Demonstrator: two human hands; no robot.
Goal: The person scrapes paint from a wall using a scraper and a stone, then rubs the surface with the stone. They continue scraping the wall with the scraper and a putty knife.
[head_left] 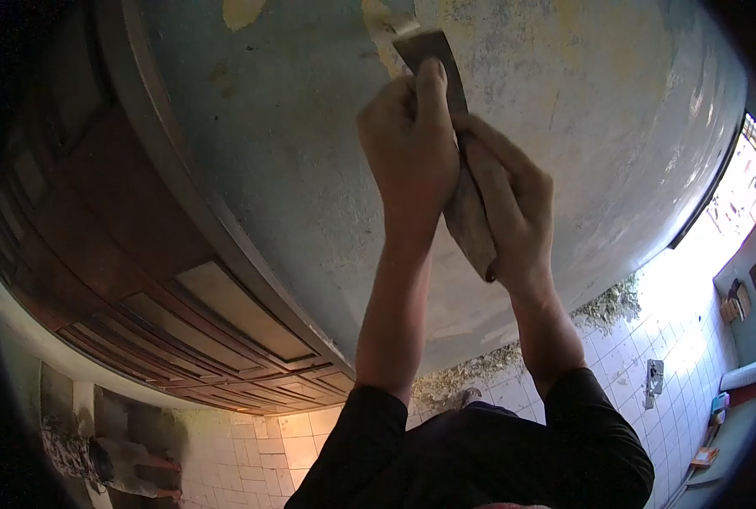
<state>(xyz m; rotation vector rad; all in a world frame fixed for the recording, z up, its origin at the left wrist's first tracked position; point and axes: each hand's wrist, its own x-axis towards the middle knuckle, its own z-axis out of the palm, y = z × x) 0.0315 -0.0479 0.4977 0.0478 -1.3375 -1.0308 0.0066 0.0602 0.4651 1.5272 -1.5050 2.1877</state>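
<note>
Scraper is gripped at upper centre by both hands: blade pinched by left hand, handle clasped by right hand, before peeling wall.

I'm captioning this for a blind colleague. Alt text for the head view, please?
A person's left hand and right hand hold a scraper up to a worn blue-grey wall, left thumb on its blade. Debris lies on the tiled floor along the wall; brown wood panelling stands at picture left.
</note>
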